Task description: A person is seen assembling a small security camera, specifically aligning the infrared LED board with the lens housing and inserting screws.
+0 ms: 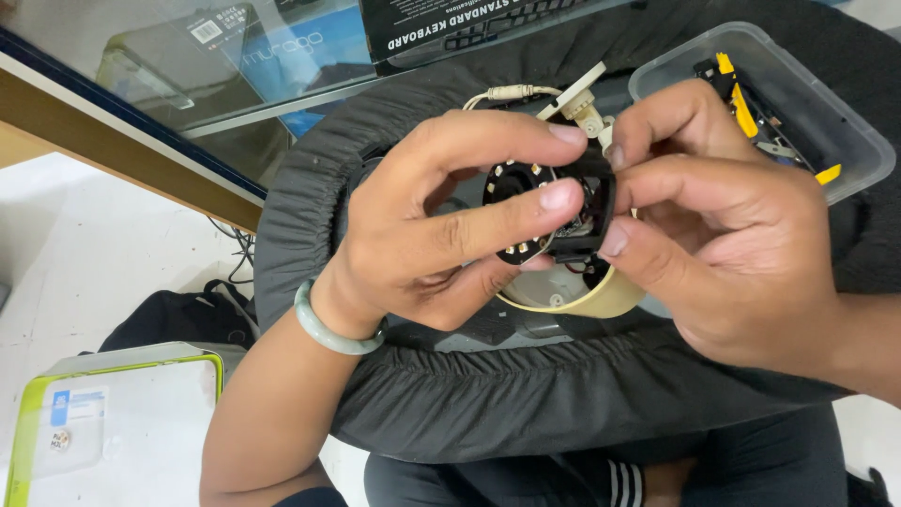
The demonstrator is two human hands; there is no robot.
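Observation:
My left hand (450, 221) and my right hand (723, 221) together grip a small black camera module (554, 211) with a round black ring board dotted with small gold parts. Left thumb and fingers pinch the ring board's front; right thumb and fingers clamp the black housing's right side. Beneath it sits a beige dome casing (587, 296), partly hidden by my hands. A white cable with a connector (511, 92) and a white bracket (582, 99) stick up behind. A pale green bangle (324, 329) circles my left wrist.
A black padded round surface (526, 394) lies under the work, on my lap. A clear plastic box (817, 113) with yellow and black tools stands at upper right. A glass desk with boxes (235, 56) is behind. A green-rimmed white container (113, 422) rests on the floor at lower left.

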